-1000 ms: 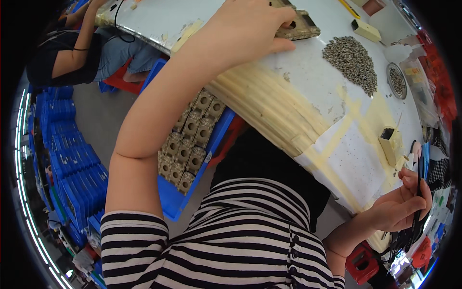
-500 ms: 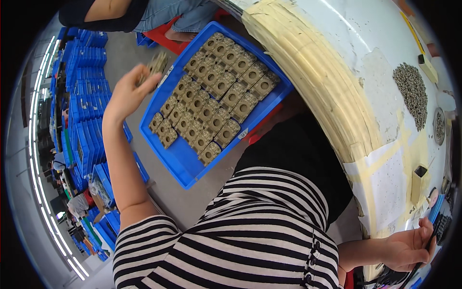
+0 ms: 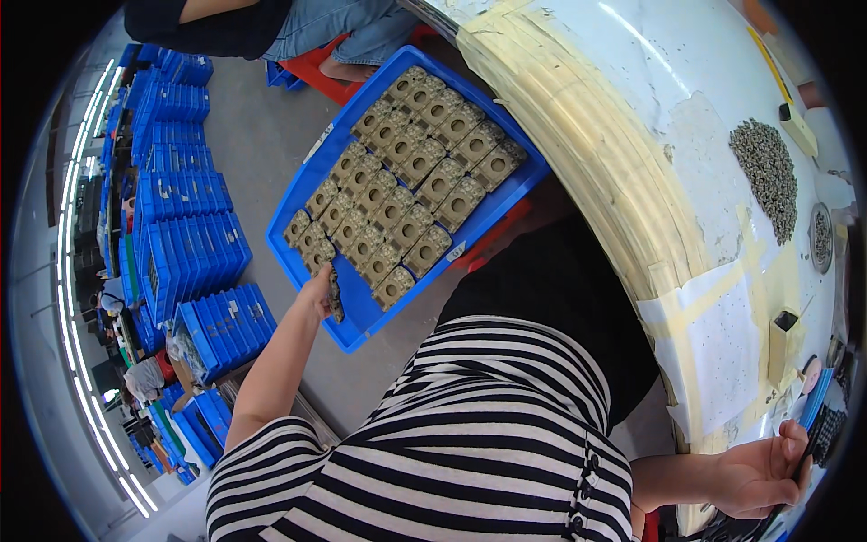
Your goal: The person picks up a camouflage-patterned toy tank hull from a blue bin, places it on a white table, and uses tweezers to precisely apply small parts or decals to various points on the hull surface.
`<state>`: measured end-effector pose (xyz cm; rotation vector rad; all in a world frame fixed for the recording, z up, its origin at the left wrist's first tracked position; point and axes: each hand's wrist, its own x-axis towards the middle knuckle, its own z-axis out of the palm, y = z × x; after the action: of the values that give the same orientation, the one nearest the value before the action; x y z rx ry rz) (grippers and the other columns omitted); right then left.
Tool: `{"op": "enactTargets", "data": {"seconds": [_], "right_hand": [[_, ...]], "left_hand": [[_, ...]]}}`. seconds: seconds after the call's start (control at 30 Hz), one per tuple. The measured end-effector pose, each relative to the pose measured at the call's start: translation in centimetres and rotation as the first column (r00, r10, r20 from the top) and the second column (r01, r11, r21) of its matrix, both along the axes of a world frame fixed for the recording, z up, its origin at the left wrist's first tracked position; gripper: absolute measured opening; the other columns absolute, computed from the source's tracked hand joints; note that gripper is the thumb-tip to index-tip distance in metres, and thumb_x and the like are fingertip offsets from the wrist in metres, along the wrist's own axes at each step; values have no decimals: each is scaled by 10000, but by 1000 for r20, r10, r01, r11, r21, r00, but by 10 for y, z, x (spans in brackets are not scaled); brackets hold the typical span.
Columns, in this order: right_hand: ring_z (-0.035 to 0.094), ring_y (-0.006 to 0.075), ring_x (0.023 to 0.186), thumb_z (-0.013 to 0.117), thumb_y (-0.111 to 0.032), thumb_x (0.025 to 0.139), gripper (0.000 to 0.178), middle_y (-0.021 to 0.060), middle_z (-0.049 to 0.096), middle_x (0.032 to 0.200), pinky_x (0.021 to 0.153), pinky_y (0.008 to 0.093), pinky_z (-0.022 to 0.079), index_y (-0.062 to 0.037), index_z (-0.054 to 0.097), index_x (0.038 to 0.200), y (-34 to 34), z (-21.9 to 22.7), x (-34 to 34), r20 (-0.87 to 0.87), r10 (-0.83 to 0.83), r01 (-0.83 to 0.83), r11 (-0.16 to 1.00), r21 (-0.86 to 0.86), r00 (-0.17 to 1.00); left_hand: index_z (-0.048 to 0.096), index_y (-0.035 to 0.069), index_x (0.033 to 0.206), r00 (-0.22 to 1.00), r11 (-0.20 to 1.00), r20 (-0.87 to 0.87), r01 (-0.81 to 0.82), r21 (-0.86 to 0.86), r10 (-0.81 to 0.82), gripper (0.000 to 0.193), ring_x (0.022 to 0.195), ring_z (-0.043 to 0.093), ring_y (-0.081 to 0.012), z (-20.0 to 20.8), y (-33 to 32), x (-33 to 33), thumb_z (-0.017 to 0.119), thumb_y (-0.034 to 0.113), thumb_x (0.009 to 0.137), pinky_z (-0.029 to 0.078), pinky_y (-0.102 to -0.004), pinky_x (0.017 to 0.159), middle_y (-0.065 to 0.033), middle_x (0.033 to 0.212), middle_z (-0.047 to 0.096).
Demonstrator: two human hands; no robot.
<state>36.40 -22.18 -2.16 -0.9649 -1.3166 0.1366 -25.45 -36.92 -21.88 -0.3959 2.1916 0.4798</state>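
Observation:
A tan, mottled toy-like part (image 3: 335, 296) is in my left hand (image 3: 315, 291), tilted on its edge over the near left corner of a blue tray (image 3: 354, 330). My fingers are closed on its end. Several similar tan parts (image 3: 390, 212), most showing a round hole, lie in close rows in the tray. Over the worktable's right side, my right hand (image 3: 760, 471) has its fingers curled around a thin black cord-like thing (image 3: 802, 465). Most of that thing is hidden by the fingers and the picture's dark rim.
The white worktable (image 3: 632, 54) has a taped, padded edge (image 3: 596, 135). On it are a heap of small metal pieces (image 3: 766, 176), a round dish (image 3: 820, 237) and a small open box (image 3: 783, 334). Blue crates (image 3: 194, 253) stand stacked at left. Another person's jeans-clad leg (image 3: 330, 32) is beyond the tray.
My left hand has brought the tan part from outside the tray's far left side down toward me, over the near left corner. My right hand has barely moved.

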Motion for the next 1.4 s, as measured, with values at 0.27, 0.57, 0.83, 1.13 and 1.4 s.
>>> {"op": "enactTargets", "data": {"seconds": [0.27, 0.57, 0.83, 1.13, 1.4], "right_hand": [[545, 288, 861, 291, -330, 1032, 443, 126, 541, 796, 859, 429, 412, 24, 547, 1105, 0, 9, -17, 27, 40, -37, 996, -76, 999], [523, 272, 816, 298, -353, 1031, 448, 117, 519, 772, 830, 412, 399, 16, 541, 1104, 4, 6, -29, 34, -40, 43, 994, -98, 999], [527, 256, 785, 322, -353, 1031, 430, 125, 520, 768, 764, 367, 410, 17, 523, 1115, 4, 9, -39, 32, 52, -48, 993, -107, 998], [506, 206, 702, 338, -389, 1022, 394, 84, 459, 722, 658, 313, 423, -27, 486, 1059, 8, 14, -52, 42, 66, -61, 993, -101, 997], [529, 212, 623, 481, -458, 956, 448, 120, 486, 670, 572, 287, 433, -11, 489, 925, 3, 27, -71, 123, -180, 182, 983, -2, 976]], "left_hand": [[580, 163, 1209, 989, 949, -97, -135, -284, 112, 612, 941, 605, -275, -40, -2, 2, 425, 651, 874, 462, -428, 724, -85, 1138, 631], [534, 148, 1049, 937, 912, -116, -349, -217, 331, 477, 832, 569, -262, -48, 6, -20, 464, 583, 865, 427, -380, 626, -94, 1007, 573], [558, 105, 1061, 892, 893, -31, -450, 31, 451, 465, 866, 588, -260, -48, 4, -31, 480, 533, 896, 495, -356, 661, -96, 979, 607], [601, 23, 1149, 138, 324, -789, 942, -82, -599, 360, 885, 666, -223, 82, 143, -6, 626, 263, 881, 510, -332, 791, -161, 996, 666], [592, 18, 1147, 31, -407, -998, 914, 7, 52, 397, 1008, 617, -282, 222, 401, 217, 677, 264, 846, 481, -379, 865, -155, 1074, 641]]}}
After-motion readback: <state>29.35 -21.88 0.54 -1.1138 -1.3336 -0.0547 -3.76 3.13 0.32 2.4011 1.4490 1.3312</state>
